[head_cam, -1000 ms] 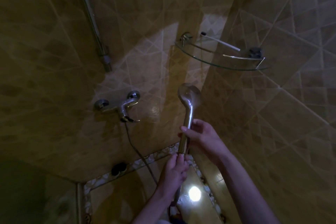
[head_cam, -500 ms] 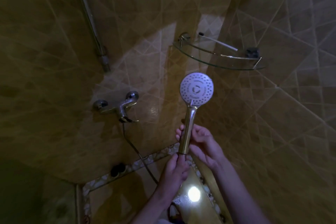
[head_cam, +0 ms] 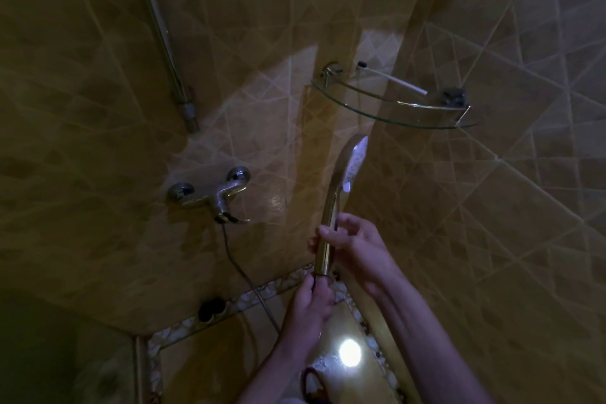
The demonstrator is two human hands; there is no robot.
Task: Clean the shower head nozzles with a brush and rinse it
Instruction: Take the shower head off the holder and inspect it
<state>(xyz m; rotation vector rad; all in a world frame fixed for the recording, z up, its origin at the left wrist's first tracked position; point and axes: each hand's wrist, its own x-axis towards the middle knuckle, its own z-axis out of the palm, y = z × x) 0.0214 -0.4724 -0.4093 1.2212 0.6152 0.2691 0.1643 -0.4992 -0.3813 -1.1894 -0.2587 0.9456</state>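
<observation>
In the head view, a person held a handheld shower head upright in the corner of a dim, brown-tiled shower stall. The right hand gripped the chrome handle about midway, its thumb laid across the front of the handle and the fingers curled round behind it; the index fingertip showed at the handle's left edge. The left hand was lower, its fingers closed round the base of the handle where the hose joined it; how tightly they pinched could not be told in the dark. The head was turned nearly edge-on, so that only a thin sliver of the pale nozzle face showed, facing right toward the side wall. It stood just below the front rim of a glass corner shelf, apart from it. On that shelf lay a white-handled brush with a dark head toward the corner, and a small dark object sat near the shelf's right end. To the left, the chrome mixer tap was fixed to the wall, the hose hanging from beneath it down toward the floor. A metal riser rail ran up the wall above the tap. A bright round reflection lay on the floor below the forearms
</observation>
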